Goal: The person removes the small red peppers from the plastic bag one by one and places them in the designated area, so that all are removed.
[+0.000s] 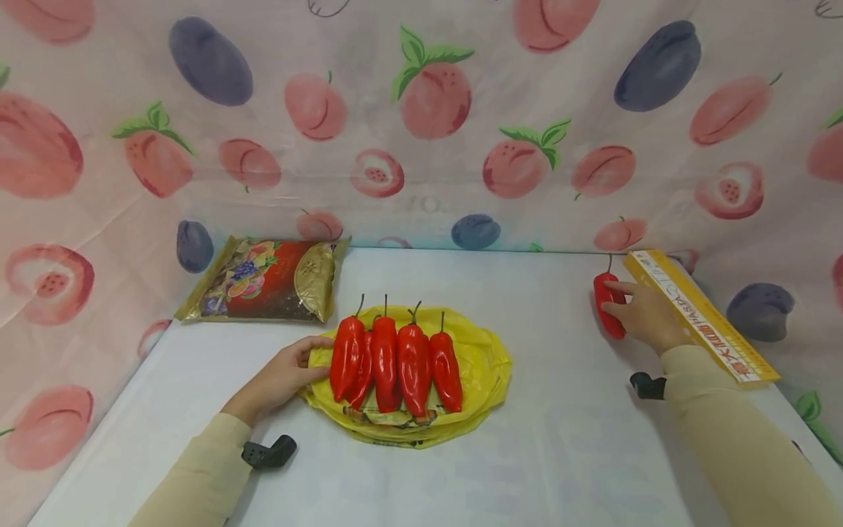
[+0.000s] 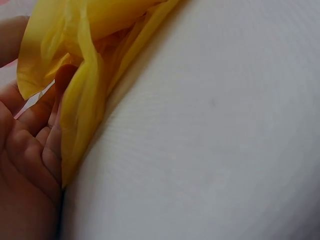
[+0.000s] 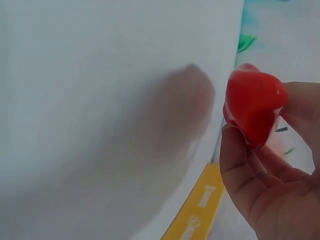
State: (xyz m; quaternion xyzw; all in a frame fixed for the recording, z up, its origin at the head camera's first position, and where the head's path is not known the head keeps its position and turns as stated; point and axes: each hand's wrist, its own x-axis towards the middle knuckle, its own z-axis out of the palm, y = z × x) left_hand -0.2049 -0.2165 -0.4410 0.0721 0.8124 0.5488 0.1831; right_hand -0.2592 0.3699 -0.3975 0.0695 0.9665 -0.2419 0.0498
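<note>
The left hand [image 1: 283, 377] grips the bag [image 1: 484, 366] at its 9 o'clock edge, five peppers [image 1: 385, 351] on it — the right hand [image 1: 648, 318] pinches another pepper [image 1: 601, 296] toward 2 o'clock.

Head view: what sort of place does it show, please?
Probably a makeshift indoor workspace, not a fitted kitchen: a white table backed by a fruit-print sheet, with red peppers grouped on a yellow bag.

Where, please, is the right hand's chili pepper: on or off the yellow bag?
Off: the right hand holds the chili pepper apart from the yellow bag.
</note>
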